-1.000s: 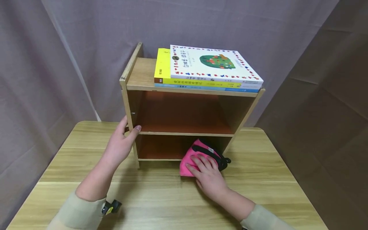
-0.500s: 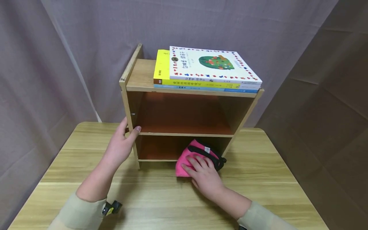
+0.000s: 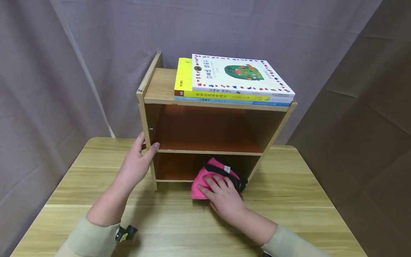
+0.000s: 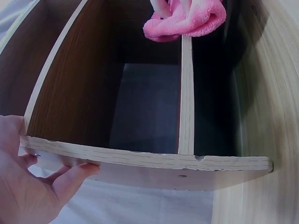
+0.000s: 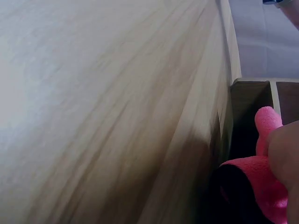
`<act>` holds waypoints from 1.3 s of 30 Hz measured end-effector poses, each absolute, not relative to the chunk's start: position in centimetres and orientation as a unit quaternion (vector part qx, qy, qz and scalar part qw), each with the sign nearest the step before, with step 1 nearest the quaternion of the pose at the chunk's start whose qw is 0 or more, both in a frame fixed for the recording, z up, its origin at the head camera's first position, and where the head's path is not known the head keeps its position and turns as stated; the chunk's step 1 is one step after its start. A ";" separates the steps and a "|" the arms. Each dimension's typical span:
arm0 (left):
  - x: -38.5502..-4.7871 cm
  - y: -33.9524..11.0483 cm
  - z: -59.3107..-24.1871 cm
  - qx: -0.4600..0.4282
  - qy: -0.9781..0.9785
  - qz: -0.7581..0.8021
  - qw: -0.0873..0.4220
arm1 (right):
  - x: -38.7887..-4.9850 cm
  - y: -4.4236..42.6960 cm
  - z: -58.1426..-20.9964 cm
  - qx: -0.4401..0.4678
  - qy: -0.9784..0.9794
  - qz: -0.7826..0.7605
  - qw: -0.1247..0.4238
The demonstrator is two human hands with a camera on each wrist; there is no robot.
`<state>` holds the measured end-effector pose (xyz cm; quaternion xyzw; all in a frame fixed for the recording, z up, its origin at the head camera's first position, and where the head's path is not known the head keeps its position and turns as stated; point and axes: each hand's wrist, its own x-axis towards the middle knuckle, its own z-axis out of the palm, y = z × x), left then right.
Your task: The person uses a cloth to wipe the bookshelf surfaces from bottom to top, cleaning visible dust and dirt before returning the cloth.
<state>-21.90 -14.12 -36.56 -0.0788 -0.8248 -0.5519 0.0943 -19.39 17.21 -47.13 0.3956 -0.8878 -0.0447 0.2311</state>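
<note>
My left hand (image 3: 136, 166) grips the left side panel of a small wooden bookshelf (image 3: 210, 152). Its thumb lies over the front edge near the middle board, while its fingers are on the outer face, as the left wrist view shows. At the lower right, my right hand (image 3: 226, 200) holds a pink plush cloth (image 3: 200, 184) with black trim and a small white tag. The cloth lies against the front edge of the bottom board (image 4: 186, 93), folding over it in the left wrist view. Part of the cloth is hidden beneath the right hand.
Several books lie stacked flat on top, a white picture book (image 3: 240, 73) uppermost and a yellow one (image 3: 183, 76) below. The bookshelf stands on a wood-grain table (image 3: 179, 228). Grey curtains (image 3: 106, 35) hang behind, and a brown covering (image 3: 363, 125) rises at the right.
My right hand and the cloth have slid left along the bottom board's front edge. The left hand keeps its grip on the side panel.
</note>
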 end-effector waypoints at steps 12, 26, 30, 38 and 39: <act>-22.0 -14.0 -36.4 -0.077 -0.825 -0.551 0.097 | -19.6 15.5 -46.8 0.401 -0.884 -0.056 0.236; -21.9 -14.0 -36.4 -0.077 -0.824 -0.553 0.098 | -19.5 13.0 -46.4 0.401 -0.889 -0.077 0.209; -21.8 -14.0 -36.5 -0.078 -0.825 -0.551 0.100 | -19.6 12.3 -46.1 0.403 -0.889 -0.080 0.204; -21.9 -13.9 -36.5 -0.078 -0.824 -0.550 0.108 | -19.6 11.2 -45.6 0.401 -0.892 -0.095 0.185; -21.9 -13.8 -36.5 -0.078 -0.824 -0.550 0.108 | -19.6 11.1 -45.5 0.401 -0.893 -0.097 0.183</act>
